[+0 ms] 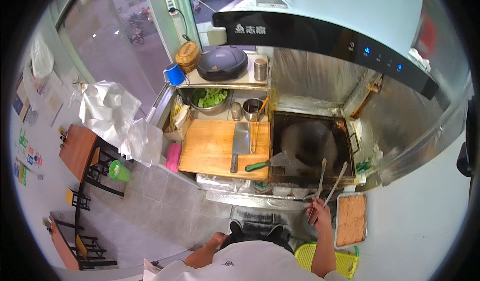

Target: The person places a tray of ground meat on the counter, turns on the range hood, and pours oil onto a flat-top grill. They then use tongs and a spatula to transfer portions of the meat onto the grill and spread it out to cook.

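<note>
My right hand [319, 212] grips a pair of metal tongs [321, 183], whose spread tips lie over the near edge of a black griddle [309, 142]. My left hand [219, 239] is low beside my body; its fingers look curled, and whether it holds anything is not visible. On a wooden cutting board [206, 142] lie a cleaver [241, 138], its handle towards me, and a long thin metal utensil [254, 138]. A scraper with a green handle [258, 166] bridges the board's right edge and the griddle. Right of my right forearm is a metal tray of brownish-orange food [351, 221].
Behind the board stand a bowl of lettuce [210, 100], a shaker [236, 111] and a metal pot [253, 108]. An electric grill [222, 63] sits on the shelf. A range hood [300, 33] overhangs the griddle. Plastic bags [108, 112] hang left; a yellow-green basket [326, 260] is low right.
</note>
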